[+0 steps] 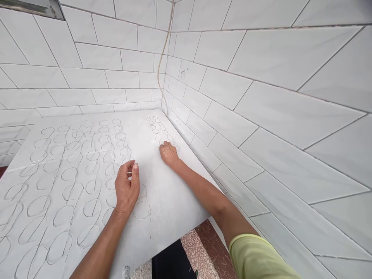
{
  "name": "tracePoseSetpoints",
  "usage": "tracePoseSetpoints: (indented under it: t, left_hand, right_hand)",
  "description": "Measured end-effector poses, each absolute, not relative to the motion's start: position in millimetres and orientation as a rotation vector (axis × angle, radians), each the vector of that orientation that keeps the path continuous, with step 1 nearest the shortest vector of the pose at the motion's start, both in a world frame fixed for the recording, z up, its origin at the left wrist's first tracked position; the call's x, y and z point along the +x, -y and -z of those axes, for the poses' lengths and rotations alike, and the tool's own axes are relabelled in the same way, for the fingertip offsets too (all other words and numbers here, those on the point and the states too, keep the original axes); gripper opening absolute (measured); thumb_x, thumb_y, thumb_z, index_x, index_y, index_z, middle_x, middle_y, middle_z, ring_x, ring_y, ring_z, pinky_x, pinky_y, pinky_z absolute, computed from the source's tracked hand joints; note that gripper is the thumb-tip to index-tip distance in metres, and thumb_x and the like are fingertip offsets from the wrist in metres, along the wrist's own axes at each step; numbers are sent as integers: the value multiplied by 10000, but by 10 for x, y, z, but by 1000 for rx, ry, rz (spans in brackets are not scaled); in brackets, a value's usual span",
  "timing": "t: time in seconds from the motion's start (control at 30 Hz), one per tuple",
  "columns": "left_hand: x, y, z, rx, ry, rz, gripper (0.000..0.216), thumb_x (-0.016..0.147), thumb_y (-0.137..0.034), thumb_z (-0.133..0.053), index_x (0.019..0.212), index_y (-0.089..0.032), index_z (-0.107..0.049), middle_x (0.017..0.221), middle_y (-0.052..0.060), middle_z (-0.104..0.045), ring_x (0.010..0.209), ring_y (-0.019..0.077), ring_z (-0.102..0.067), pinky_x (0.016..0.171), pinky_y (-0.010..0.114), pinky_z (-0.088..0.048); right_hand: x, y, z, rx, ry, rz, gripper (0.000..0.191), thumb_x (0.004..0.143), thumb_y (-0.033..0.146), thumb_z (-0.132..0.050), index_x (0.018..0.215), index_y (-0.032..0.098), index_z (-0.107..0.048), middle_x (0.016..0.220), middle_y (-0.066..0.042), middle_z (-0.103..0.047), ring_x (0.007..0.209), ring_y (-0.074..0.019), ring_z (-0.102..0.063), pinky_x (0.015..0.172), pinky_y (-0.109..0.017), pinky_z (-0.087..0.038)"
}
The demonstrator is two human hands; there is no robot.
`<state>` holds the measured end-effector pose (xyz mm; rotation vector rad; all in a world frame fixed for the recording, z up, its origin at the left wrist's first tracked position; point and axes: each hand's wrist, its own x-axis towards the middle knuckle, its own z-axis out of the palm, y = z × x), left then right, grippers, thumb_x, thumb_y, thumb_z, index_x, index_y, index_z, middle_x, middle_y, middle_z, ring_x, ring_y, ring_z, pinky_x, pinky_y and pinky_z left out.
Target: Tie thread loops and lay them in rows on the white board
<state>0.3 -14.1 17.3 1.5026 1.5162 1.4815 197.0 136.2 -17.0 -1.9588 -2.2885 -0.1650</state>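
Note:
A white slab (174,201) lies flat in a tiled corner. Rows of thin wire loops (72,170) cover its left and middle. A short double row of small wire rings (158,130) runs toward the far right corner. My left hand (127,188) hovers over the middle of the slab with its fingers curled and thumb near the fingertips, pinching something too thin to make out. My right hand (168,153) reaches farther out with fingers bent down onto the slab at the near end of the small rings.
White tiled walls (261,116) close in the slab at the back and right. A thin cord (163,58) hangs down the corner. Below the slab's near edge shows speckled terrazzo floor (200,248). A dark opening (31,7) sits at the top left.

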Motion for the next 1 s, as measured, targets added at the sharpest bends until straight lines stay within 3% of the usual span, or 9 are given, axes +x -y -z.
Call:
tracePoseSetpoints:
  t: [0.1, 0.17, 0.27, 0.33, 0.47, 0.67, 1.0]
  left_hand:
    - [-1, 135, -166, 1519, -1520, -1498, 336, 984, -471, -557, 1204, -240, -662, 1135, 84, -692, 947, 230, -680, 808, 357, -538]
    - [7, 133, -160, 1538, -1524, -1513, 337, 980, -468, -564, 1212, -243, -661, 1132, 82, -690, 945, 230, -682, 809, 359, -543]
    - [22, 135, -153, 1565, -1548, -1505, 345, 986, -469, -554, 1232, -247, -650, 1153, 79, -684, 951, 224, -685, 843, 367, -544]
    - [31, 138, -148, 1570, -1558, -1490, 355, 989, -476, -548, 1247, -250, -643, 1165, 77, -683, 955, 221, -686, 858, 369, -543]
    - [47, 137, -135, 1556, -1554, -1475, 377, 988, -485, -546, 1271, -253, -635, 1160, 77, -689, 945, 219, -685, 862, 372, -547]
    - [56, 130, -121, 1558, -1568, -1455, 383, 981, -480, -560, 1282, -257, -637, 1130, 74, -702, 924, 214, -688, 833, 355, -552]
    - [44, 143, -161, 1558, -1569, -1490, 368, 981, -480, -561, 1260, -255, -644, 1138, 76, -704, 944, 223, -688, 838, 364, -550]
  right_hand:
    - [1980, -1326, 189, -1942, 2242, 207, 381, 988, 57, -341, 1200, 86, -656, 1231, -218, -596, 1079, -290, -551, 789, -375, -482]
    - [1996, -1316, 209, -1885, 2222, 234, 430, 1024, 118, -319, 1363, 84, -581, 1391, -228, -538, 1254, -317, -490, 939, -422, -467]
    - [2027, -1322, 265, -1726, 2238, 123, 510, 1079, 304, -288, 1496, 79, -477, 1612, -184, -379, 1504, -303, -282, 1191, -458, -291]
    - [2046, -1347, 301, -1681, 2250, -45, 598, 1085, 420, -258, 1534, 65, -432, 1666, -146, -311, 1562, -268, -199, 1260, -431, -180]
    - [2064, -1451, 309, -1729, 2244, -263, 733, 1068, 537, -191, 1603, 48, -299, 1700, -125, -221, 1585, -252, -154, 1286, -413, -110]
    - [2036, -1636, 269, -1758, 2223, -303, 765, 1060, 552, -174, 1618, 34, -247, 1710, -128, -177, 1593, -256, -118, 1291, -421, -80]
    - [2018, -1416, 227, -1613, 2151, -8, 633, 1070, 411, -293, 1557, 13, -361, 1667, -171, -297, 1576, -267, -171, 1293, -438, -81]
